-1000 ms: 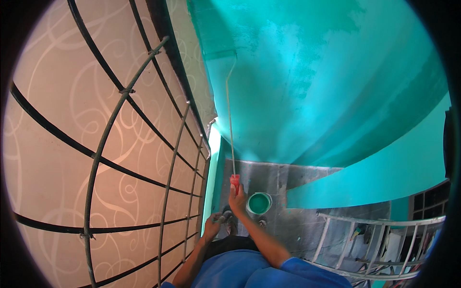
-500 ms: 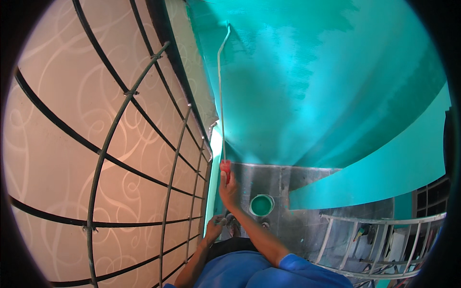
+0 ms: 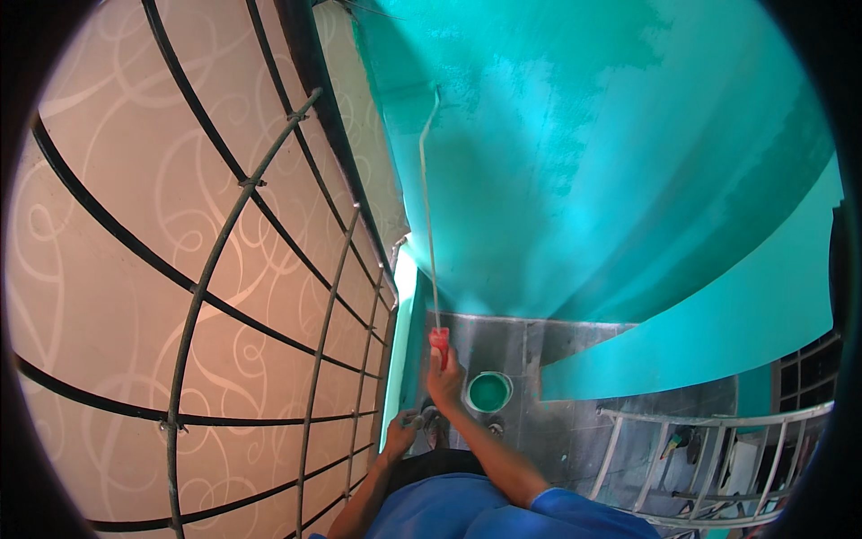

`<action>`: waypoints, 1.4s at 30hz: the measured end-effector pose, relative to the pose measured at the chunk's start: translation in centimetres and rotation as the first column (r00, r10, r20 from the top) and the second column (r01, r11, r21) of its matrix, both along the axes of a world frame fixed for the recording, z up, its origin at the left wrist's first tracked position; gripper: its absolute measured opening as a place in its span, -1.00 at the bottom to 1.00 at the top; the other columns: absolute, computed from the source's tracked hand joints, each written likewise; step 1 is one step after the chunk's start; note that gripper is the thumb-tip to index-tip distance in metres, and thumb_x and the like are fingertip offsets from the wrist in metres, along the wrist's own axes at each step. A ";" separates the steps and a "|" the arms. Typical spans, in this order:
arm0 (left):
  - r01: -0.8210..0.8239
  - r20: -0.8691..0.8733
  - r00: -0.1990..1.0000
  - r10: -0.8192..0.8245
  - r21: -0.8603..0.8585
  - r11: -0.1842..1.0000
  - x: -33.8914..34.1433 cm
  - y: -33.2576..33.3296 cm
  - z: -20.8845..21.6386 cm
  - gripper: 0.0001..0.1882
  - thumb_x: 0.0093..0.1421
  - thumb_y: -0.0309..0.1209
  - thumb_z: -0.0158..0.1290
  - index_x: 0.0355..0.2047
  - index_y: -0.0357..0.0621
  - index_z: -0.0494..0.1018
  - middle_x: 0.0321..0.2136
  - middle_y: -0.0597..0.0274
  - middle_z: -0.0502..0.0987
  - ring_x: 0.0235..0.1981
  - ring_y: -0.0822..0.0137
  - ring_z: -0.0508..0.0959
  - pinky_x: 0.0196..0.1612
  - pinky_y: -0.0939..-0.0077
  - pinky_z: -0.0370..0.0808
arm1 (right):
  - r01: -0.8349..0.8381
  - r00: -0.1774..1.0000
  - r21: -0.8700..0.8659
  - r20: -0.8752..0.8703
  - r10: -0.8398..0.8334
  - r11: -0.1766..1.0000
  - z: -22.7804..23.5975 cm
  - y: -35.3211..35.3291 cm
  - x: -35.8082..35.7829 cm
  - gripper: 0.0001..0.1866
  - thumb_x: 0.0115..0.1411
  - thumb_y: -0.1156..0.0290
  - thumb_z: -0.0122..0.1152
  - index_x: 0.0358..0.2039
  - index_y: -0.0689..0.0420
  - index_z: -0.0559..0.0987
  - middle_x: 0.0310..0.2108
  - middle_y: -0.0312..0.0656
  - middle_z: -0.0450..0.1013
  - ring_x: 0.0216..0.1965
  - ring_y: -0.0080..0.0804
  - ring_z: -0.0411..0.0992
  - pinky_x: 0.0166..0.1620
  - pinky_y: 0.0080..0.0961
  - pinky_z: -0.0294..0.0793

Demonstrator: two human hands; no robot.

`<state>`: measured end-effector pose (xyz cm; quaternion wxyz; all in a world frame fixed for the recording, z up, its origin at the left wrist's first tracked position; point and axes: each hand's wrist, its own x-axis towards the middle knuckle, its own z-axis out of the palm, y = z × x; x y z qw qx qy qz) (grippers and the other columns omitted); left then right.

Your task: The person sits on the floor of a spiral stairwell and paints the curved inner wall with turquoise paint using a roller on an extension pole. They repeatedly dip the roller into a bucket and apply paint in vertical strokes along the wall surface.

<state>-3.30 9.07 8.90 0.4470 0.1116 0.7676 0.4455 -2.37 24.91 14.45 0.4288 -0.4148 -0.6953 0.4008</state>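
Your right hand (image 3: 444, 377) is wrapped tight around the red handle (image 3: 439, 341) of the long paint roller (image 3: 427, 193), so its top reaches high up the teal wall (image 3: 575, 162). Your left hand (image 3: 401, 433) rests low with loosely curled fingers, holding nothing I can see. The paint bucket (image 3: 488, 393) sits on the floor just beside you.

Right hand (image 3: 444, 377) sits just right of the wall's corner edge, wrapped around the roller handle (image 3: 439, 341), and the long rod (image 3: 428, 207) runs straight up from it against the wall (image 3: 584, 162). Left hand (image 3: 400, 433) sits lower and to the left, by the window grille (image 3: 269, 296). Paint bucket (image 3: 488, 393) stands on the floor just right of the right hand; railing (image 3: 709, 467) well off to the right.
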 end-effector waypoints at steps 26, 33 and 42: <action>0.026 0.002 1.000 -0.026 0.057 0.998 -0.1 2.1 -0.8 -0.61 0.19 -0.33 0.00 -0.03 -0.30 0.34 -0.25 0.03 0.50 -0.25 0.28 0.51 -0.22 0.44 0.44 | -0.062 0.998 -0.020 -0.019 0.062 0.998 0.1 5.7 2.3 -0.64 0.28 0.11 -0.12 -0.29 0.20 0.39 -0.53 0.07 0.40 -0.48 0.09 0.41 -0.44 -0.21 0.34; 0.057 0.016 0.998 -0.058 0.079 0.995 -0.5 2.7 1.0 -0.58 0.18 -0.32 0.01 0.00 -0.31 0.32 -0.24 -0.01 0.50 -0.24 0.26 0.51 -0.21 0.43 0.44 | -0.024 0.996 0.130 -0.085 0.035 0.991 4.5 6.9 -0.9 -0.67 0.27 0.17 -0.08 -0.32 0.23 0.37 -0.59 0.09 0.38 -0.53 0.11 0.41 -0.52 -0.19 0.31; -0.007 0.041 0.999 0.002 0.113 0.994 -0.7 3.3 1.3 -0.60 0.19 -0.35 0.00 -0.01 -0.31 0.33 -0.24 0.00 0.49 -0.24 0.26 0.50 -0.19 0.41 0.44 | -0.149 0.987 0.047 -0.058 0.152 0.988 8.7 9.4 -6.0 -0.70 0.26 0.21 -0.08 -0.24 0.23 0.36 -0.55 0.21 0.41 -0.42 0.23 0.42 -0.46 -0.03 0.37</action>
